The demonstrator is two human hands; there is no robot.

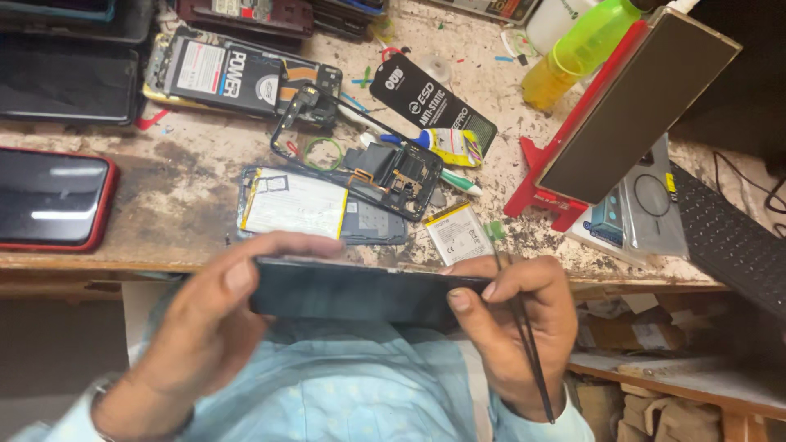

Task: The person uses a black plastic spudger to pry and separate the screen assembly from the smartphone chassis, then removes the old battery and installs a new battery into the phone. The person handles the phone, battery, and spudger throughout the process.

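Dark phone (352, 290) in both hands' grip

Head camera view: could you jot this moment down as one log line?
left hand: grips dark phone | right hand: steadies phone end, holds tweezers | workbench: opened phones, batteries

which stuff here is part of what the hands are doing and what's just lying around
In hand: dark phone, held by left hand and right hand; thin tweezers in right hand.

Lying about: opened phone, red-cased phone, green bottle, glue tube.
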